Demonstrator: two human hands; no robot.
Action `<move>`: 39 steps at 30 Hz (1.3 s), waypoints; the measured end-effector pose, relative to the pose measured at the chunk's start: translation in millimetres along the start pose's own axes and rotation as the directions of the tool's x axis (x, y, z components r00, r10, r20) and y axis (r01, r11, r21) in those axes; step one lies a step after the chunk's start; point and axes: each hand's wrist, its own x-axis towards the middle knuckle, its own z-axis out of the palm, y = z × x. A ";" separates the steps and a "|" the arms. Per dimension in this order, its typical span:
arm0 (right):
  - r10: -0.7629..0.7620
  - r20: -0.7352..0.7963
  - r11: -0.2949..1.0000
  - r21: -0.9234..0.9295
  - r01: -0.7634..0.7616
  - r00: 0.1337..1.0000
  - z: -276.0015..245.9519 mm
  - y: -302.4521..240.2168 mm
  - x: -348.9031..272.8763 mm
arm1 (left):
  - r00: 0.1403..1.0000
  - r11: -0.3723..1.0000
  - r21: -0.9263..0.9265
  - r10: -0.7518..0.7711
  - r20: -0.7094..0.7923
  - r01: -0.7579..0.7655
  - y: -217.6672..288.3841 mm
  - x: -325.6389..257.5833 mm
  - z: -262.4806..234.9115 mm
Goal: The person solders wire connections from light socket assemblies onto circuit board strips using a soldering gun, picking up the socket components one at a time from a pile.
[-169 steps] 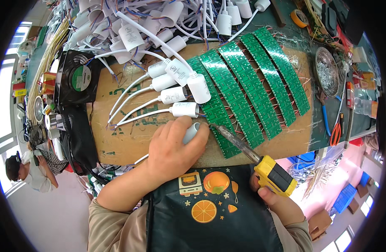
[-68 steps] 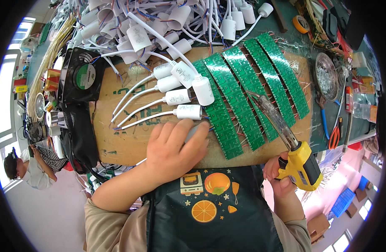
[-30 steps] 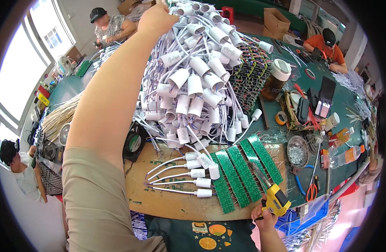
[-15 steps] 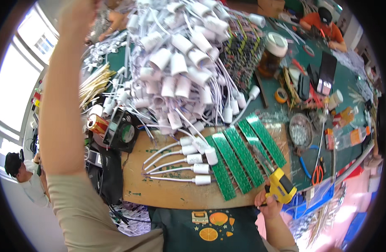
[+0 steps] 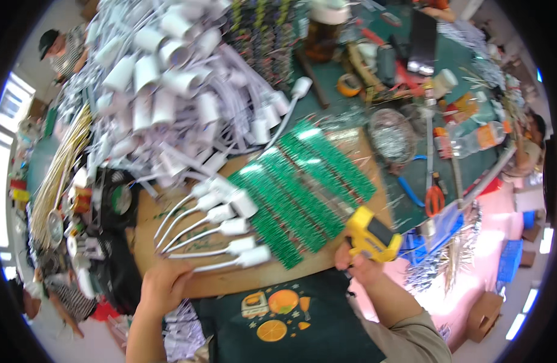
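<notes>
"Any wording legible?"
"None: blur defeats the green print (image 5: 197, 244) on the near board (image 5: 145, 242), the round label (image 5: 120, 198) on the fan (image 5: 110, 212) at left and any lettering on the yellow soldering iron (image 5: 370, 236) at right."

2 own hands (image 5: 162, 285), 1 yel. sldr. gun (image 5: 373, 235), 1 orng. tape roll (image 5: 356, 91)

Before us the board (image 5: 150, 225) lies on the counter (image 5: 330, 72). On it we have a row of cabled sockets (image 5: 252, 256) at left, circuit strips (image 5: 269, 221) to their right. A heap of sockets (image 5: 163, 72) stands behind the row; the fan (image 5: 118, 199) sits left of the board. Our left hand (image 5: 163, 284) is beside the nearest cable's end; our right hand (image 5: 360, 266) holds the soldering gun (image 5: 373, 236) at the strips' near right. Right of the board lie the dish (image 5: 413, 142) and, nearer us, scissors (image 5: 435, 201); behind the dish, the tape roll (image 5: 349, 85), then the jar (image 5: 322, 36).
</notes>
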 end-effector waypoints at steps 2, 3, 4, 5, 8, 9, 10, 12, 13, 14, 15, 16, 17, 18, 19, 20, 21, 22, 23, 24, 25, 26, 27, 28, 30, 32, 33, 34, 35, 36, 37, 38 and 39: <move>0.010 0.024 0.999 -0.031 -0.010 1.000 -3.9 2.1 -3.0 | 0.999 1.000 0.017 -0.025 0.035 0.024 9.7 -2.6 0.2; 0.049 0.028 0.999 0.016 -0.050 0.998 -2.7 0.9 -4.2 | 0.996 0.995 0.102 0.004 0.087 -0.013 13.4 -4.7 -2.2; 0.030 0.033 0.999 0.010 -0.030 0.999 -3.4 5.5 -8.0 | 0.989 0.980 0.193 0.027 0.144 -0.055 15.1 -5.5 -4.9; 0.031 0.054 1.000 0.004 -0.031 0.998 -5.5 1.9 -9.2 | 0.989 0.981 0.176 0.059 0.135 -0.082 21.9 0.8 -2.2; 0.057 0.082 0.998 -0.012 -0.057 0.995 0.0 0.5 -1.4 | 0.974 0.952 0.236 0.163 0.156 -0.197 32.7 14.3 5.8; 0.064 0.086 0.998 -0.018 -0.063 0.994 2.3 0.1 -3.2 | 0.962 0.942 0.201 0.253 0.108 -0.270 38.7 17.0 12.4; 0.055 0.082 0.998 -0.023 -0.053 0.995 1.7 0.2 -4.2 | 0.938 0.922 0.170 0.344 0.055 -0.348 46.5 23.2 20.3; 0.047 0.082 0.999 -0.025 -0.045 0.996 -0.3 1.3 -6.5 | 0.916 0.900 0.172 0.395 0.063 -0.400 57.4 33.3 35.0; 0.043 0.084 0.999 -0.026 -0.041 0.996 -0.5 0.8 -7.0 | 0.909 0.882 0.220 0.408 0.083 -0.416 54.8 32.0 47.3; 0.047 0.084 0.999 -0.014 -0.046 0.995 0.1 0.8 -8.1 | 0.902 0.863 0.266 0.417 0.107 -0.430 52.3 30.2 55.6; 0.055 0.085 0.998 -0.002 -0.055 0.995 0.0 1.1 -8.4 | 0.891 0.827 0.334 0.440 0.113 -0.452 51.1 30.5 58.5; 0.060 0.083 0.998 0.001 -0.060 0.995 0.2 1.1 -8.2 | 0.892 0.829 0.333 0.436 0.117 -0.449 53.7 30.9 58.6; 0.029 0.078 0.999 -0.037 -0.026 0.997 0.6 0.4 -6.9 | 0.908 0.840 0.351 0.407 0.094 -0.413 60.2 33.0 57.7; 0.005 0.075 0.998 -0.070 0.000 0.997 1.9 1.0 -7.1 | 0.926 0.852 0.369 0.370 0.075 -0.370 66.2 33.1 56.9; 0.028 0.065 0.999 -0.038 -0.026 0.997 3.6 0.5 -6.5 | 0.931 0.857 0.370 0.353 0.088 -0.360 68.7 34.2 57.1; 0.055 0.056 0.998 -0.004 -0.055 0.997 4.9 -1.2 -5.9 | 0.941 0.873 0.358 0.332 0.061 -0.332 70.3 35.6 58.4; 0.075 0.049 0.997 -0.034 -0.073 0.996 4.7 -4.1 -4.1 | 0.952 0.889 0.347 0.305 0.036 -0.298 71.7 38.1 59.9; 0.046 0.043 0.998 -0.041 -0.045 0.998 6.5 -4.7 -2.9 | 0.958 0.895 0.347 0.280 0.055 -0.281 70.2 39.9 61.4; 0.035 0.044 0.998 -0.061 -0.032 0.998 5.3 -5.5 -2.7 | 0.961 0.903 0.334 0.273 0.038 -0.270 67.6 42.3 62.8; 0.030 0.054 0.997 -0.074 -0.026 0.998 2.7 -5.8 -1.7 | 0.967 0.913 0.326 0.255 0.021 -0.248 66.2 43.0 62.0; 0.033 0.062 0.998 -0.051 -0.030 0.998 -0.2 -3.7 -2.4 | 0.976 0.916 0.337 0.214 0.041 -0.216 66.1 42.9 59.7; 0.036 0.068 0.999 -0.027 -0.034 0.997 -3.7 -1.4 -3.5 | 0.977 0.925 0.315 0.211 0.032 -0.211 67.1 43.8 58.3; 0.002 0.054 0.998 -0.062 0.001 0.999 -4.8 -1.3 -4.1 | 0.977 0.933 0.292 0.213 0.024 -0.211 66.9 45.2 58.1; -0.004 0.037 0.998 -0.068 0.007 0.999 -4.1 -2.7 -3.1 | 0.982 0.934 0.304 0.181 0.043 -0.186 66.0 43.9 58.4; 0.058 -0.001 0.996 -0.064 -0.058 0.998 1.8 -10.1 -2.3 | 0.968 0.943 0.229 0.250 -0.003 -0.243 65.4 42.0 60.6; 0.102 0.021 0.994 -0.045 -0.101 0.995 5.0 -12.3 -3.3 | 0.970 0.936 0.260 0.242 0.012 -0.237 70.0 39.2 62.1; 0.119 0.035 0.991 -0.063 -0.117 0.992 5.9 -13.9 -4.6 | 0.968 0.917 0.314 0.247 0.033 -0.245 71.3 37.0 64.1; 0.129 0.035 0.990 -0.056 -0.126 0.991 6.6 -11.8 -6.8 | 0.966 0.895 0.366 0.254 0.054 -0.256 71.4 35.2 65.2; 0.136 0.047 0.990 -0.050 -0.133 0.990 7.1 -9.9 -9.1 | 0.956 0.879 0.378 0.288 0.062 -0.289 67.6 34.2 66.5; 0.141 0.059 0.989 -0.046 -0.139 0.988 8.5 -8.8 -11.6 | 0.957 0.881 0.376 0.283 0.067 -0.287 66.1 33.3 67.9; 0.151 0.054 0.986 -0.077 -0.147 0.987 12.2 -8.6 -15.5 | 0.959 0.893 0.355 0.281 0.040 -0.276 65.3 32.5 69.3; 0.156 0.053 0.985 -0.077 -0.152 0.986 12.4 -8.3 -20.5 | 0.960 0.904 0.334 0.279 0.012 -0.267 65.3 32.1 70.6; 0.204 0.076 0.977 -0.085 -0.197 0.976 12.4 -7.3 -26.1 | 0.961 0.905 0.332 0.276 0.016 -0.266 67.4 31.9 69.0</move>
